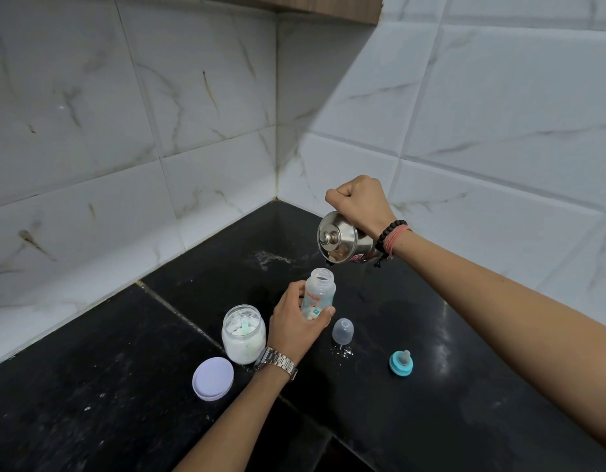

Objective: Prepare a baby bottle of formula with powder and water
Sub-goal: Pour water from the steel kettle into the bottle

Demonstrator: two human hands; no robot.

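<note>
1. Left hand (291, 321) fingers and thumb are being wrapped round the open baby bottle (318, 294), which is being held upright above the black counter (465, 386), white powder showing at its bottom.
2. A steel kettle (344, 242) is being gripped by the closed right hand (359, 204) and tilted, spout just above the bottle's mouth.
3. An open powder jar (243, 333), its lilac lid (213, 378), a clear cap (343, 330) and a teal nipple ring (401, 362) are being left on the counter nearby.

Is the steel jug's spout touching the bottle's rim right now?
Apart. The head view shows dark counter between the steel jug spout and the bottle rim below it.
</note>
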